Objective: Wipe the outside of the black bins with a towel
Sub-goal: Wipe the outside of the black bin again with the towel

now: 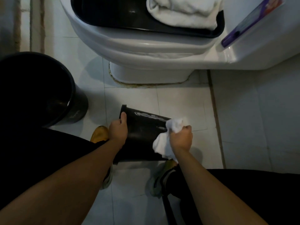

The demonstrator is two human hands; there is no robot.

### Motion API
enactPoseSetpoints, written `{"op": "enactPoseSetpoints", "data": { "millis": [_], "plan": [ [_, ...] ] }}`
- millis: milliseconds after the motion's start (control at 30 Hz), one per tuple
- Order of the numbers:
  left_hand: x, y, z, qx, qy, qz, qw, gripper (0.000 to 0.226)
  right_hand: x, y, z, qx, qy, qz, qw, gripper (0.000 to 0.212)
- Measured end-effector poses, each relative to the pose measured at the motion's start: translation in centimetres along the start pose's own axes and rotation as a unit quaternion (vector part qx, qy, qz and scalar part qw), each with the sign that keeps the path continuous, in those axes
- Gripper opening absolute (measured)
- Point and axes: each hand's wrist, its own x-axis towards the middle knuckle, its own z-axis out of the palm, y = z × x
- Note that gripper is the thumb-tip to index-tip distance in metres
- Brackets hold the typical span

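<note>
The floor (178, 101) is pale square tile with dark grout, stained brownish around the foot of a white toilet (146, 46) that fills the top of the view; this is a small, dim bathroom, with a tiled wall rising at the right. On the toilet sits a black tray (113, 15) holding a folded white cloth (183, 10). On the white cistern lid at upper right lies a flat purple packet (250, 21) — its printing is too blurred to read. At the left stands a large black bin (48, 95), upright on the tile, mouth up. The small black bin (142, 132) is low in the middle, between the person's shoes, tipped on its side: its long axis runs roughly left to right, the rimmed mouth toward the left and the narrower base toward the right, with a wet streak shining along its upper side. The left hand (118, 129) grips the rim at the mouth end, thumb on the outside and fingers curled over the edge. The right hand (181, 137) is clenched round a bunched white towel (164, 142), which is pressed against the bin's outer wall near the base end — part of the towel hangs down below the fist. No label or writing shows on either bin.
</note>
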Motion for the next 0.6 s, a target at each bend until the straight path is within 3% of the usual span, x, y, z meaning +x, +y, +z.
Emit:
{"op": "enactPoseSetpoints", "data": {
  "millis": [100,233,267,333,400,467,600],
  "plan": [
    [-0.2,-0.6,-0.2,0.000,0.019,0.012,1.000,0.059,-2.3,-0.7,1.1,-0.089,-0.014,-0.127,0.988,0.035],
    [-0.3,-0.4,-0.3,0.010,0.013,0.012,1.000,0.062,-3.2,-0.2,2.3,-0.063,-0.093,-0.253,0.961,0.036],
    [-0.3,-0.3,-0.4,0.009,0.016,0.017,1.000,0.063,-2.8,0.2,2.2,-0.043,-0.097,-0.261,0.960,0.032],
    [-0.4,-0.1,-0.3,0.011,0.013,0.024,1.000,0.061,-1.4,0.5,1.5,-0.012,-0.063,-0.193,0.979,0.027],
    [-0.6,-0.1,-0.3,0.015,0.010,0.019,1.000,0.059,-0.2,0.1,0.7,-0.039,-0.030,-0.085,0.995,0.031],
    [-0.4,0.1,-0.2,0.023,0.010,0.019,0.999,0.061,0.2,-0.7,0.5,-0.085,-0.009,-0.047,0.995,0.034],
    [-0.4,0.1,-0.2,0.029,0.017,0.024,0.999,0.066,-3.2,-2.1,2.0,-0.133,-0.012,-0.155,0.979,0.037]
  ]
}}
